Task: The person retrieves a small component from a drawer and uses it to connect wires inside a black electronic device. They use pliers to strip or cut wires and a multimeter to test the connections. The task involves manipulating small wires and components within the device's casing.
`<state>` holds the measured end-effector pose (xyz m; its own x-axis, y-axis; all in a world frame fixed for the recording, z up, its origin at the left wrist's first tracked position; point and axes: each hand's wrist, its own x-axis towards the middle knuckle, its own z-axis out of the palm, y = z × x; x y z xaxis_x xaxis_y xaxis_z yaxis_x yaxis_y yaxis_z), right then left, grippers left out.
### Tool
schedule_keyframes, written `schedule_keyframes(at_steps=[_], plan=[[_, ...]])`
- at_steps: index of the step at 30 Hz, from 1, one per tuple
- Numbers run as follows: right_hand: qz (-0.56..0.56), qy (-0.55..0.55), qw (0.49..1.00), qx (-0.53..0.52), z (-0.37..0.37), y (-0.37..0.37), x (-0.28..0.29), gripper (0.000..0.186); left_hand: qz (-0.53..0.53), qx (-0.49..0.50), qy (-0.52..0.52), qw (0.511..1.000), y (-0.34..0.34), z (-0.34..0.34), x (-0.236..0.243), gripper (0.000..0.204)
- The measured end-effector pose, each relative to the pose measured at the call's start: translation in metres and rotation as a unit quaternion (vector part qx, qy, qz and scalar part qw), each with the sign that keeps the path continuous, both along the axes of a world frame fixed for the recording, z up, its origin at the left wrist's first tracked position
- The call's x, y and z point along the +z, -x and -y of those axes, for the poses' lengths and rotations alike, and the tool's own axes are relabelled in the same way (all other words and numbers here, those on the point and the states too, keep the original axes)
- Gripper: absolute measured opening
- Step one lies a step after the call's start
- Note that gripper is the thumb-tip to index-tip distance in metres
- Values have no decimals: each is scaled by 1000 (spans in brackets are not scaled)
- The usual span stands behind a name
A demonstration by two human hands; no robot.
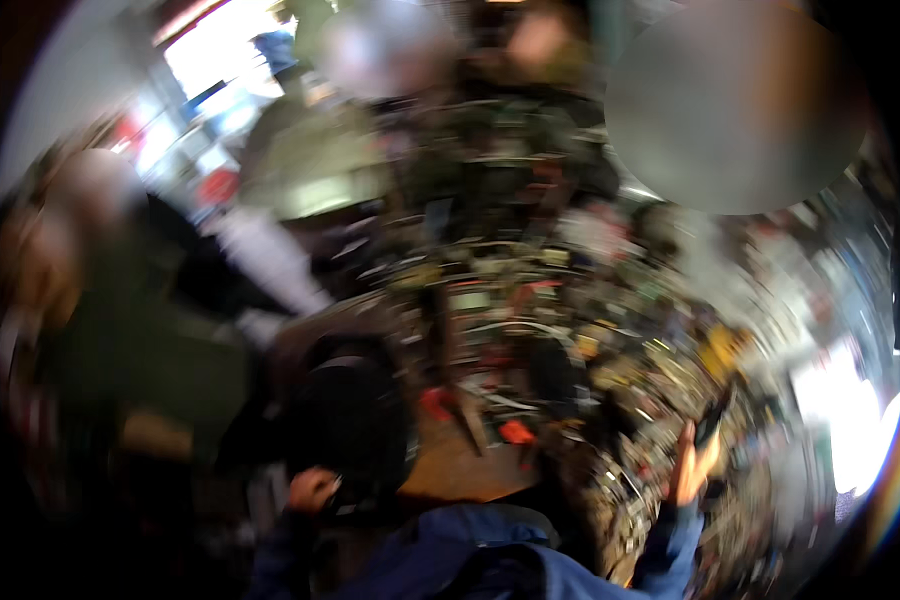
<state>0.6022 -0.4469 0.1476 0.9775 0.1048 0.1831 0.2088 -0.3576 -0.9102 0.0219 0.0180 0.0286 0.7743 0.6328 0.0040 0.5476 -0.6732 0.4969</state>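
Note:
The whole view is smeared by motion. My left hand is at the lower left with its fingers curled in, beside a large black rounded object. What lies inside those fingers, if anything, is hidden. Off to the right, my right hand is raised, its thumb and fingers around a dark elongated object that points up and away. The blur hides what kind of thing that is. Beneath and around this hand spreads a dense heap of small mixed parts.
A brown work surface lies before me, with a small orange-red item on it. Cluttered small goods fill the middle. At left is a person in dark green clothing. A large grey round shape stands out at upper right.

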Motion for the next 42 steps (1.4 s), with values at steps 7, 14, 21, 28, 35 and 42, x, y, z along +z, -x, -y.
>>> schedule_keyframes(at_steps=[7,14,21,28,35,42], plan=[[-230,27,935,268,-87,166,-131,47,10,78,66,995,18,28,36,25],[-150,133,791,578,-192,211,-60,35,27,128,63,989,12,53,46,22],[37,130,648,750,-288,277,-57,30,103,176,49,978,17,57,36,20],[-26,95,624,775,-301,396,-27,38,100,193,42,975,9,50,10,16],[-38,130,622,772,-291,466,19,32,327,292,4,899,-9,50,-62,12],[-32,230,595,769,-283,466,-2,30,104,212,40,971,-8,37,-43,19]])
